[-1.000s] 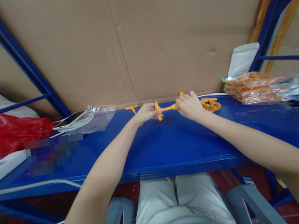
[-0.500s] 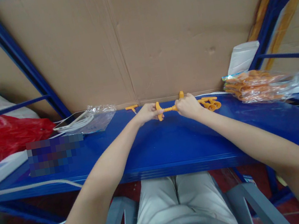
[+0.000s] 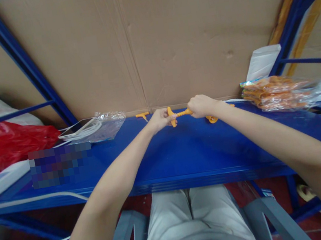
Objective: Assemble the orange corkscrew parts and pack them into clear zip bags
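Between my hands an orange T-handled piece with a spiral shaft (image 3: 181, 113) is held level above the blue tabletop (image 3: 181, 153). My left hand (image 3: 160, 120) is closed on the crossbar at its left end. At the other end, my right hand (image 3: 203, 105) wraps round the piece and hides what is there. Just beyond my left hand lies a smaller orange T-handle with a thin metal spiral (image 3: 142, 115). Orange parts with round ends (image 3: 211, 119) lie under my right wrist, partly covered.
Clear bags of orange parts (image 3: 273, 91) lie at the right. To the left are a phone (image 3: 76, 127), a coiled white cable (image 3: 92, 128), a clear plastic bag (image 3: 111, 124) and a red bag (image 3: 12, 142). Cardboard (image 3: 180, 38) stands behind, between blue posts (image 3: 22, 61).
My right hand has turned and risen slightly at its end of the orange piece. My right wrist now covers more of the loose orange parts. My left hand keeps its hold.
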Tool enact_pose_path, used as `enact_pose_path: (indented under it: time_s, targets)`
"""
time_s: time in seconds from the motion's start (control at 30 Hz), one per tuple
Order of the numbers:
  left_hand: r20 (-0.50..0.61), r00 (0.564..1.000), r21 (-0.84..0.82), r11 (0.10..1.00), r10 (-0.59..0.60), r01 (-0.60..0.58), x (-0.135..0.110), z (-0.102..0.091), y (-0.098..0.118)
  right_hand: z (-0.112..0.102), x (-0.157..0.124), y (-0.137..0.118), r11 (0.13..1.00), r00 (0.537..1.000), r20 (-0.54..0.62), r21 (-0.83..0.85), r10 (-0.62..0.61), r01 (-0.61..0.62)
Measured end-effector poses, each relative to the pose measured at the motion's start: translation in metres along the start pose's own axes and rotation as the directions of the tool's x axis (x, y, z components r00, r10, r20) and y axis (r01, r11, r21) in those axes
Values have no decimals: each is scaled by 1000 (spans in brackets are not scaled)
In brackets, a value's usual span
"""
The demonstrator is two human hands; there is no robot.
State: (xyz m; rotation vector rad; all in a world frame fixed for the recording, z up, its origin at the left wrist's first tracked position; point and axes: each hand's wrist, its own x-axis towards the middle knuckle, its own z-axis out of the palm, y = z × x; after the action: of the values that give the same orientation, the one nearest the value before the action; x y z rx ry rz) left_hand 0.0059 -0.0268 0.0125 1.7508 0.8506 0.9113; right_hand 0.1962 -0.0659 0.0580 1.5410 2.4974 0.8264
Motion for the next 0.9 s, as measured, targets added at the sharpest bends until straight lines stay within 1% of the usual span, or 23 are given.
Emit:
enact_pose_path:
  time_s: [0.1,0.2,0.27,0.4,0.5,0.63,0.77,0.9]
  targets:
    - [11,999,21,999,38,-39,2,0,-1,1,4,3,998,998,65,67,-19,15]
    - [11,1000,49,999,15,-16,4,-5,-2,7,8,2,995,997,80,97,-4,-4]
    - [2,1000,69,997,-22,21,4,-11,-3,14,9,0,995,999,35,96,14,-17]
    - [-6,998,67,995,-69,69,1,-22,-3,26,4,-2,994,989,-147,105,7,8]
    - [24,998,47,997,-59,58,-2,-25,-2,36,-3,-2,986,961,-275,156,-12,57]
    - [54,997,33,998,-60,59,-4,-25,0,48,-9,1,949,911,-411,288,0,131]
    - [64,995,23,997,-79,78,-4,-24,-1,51,-12,1,931,893,-449,319,-18,180]
    - [61,995,18,997,-80,79,-5,-20,-1,46,-16,2,925,902,-427,316,-62,213]
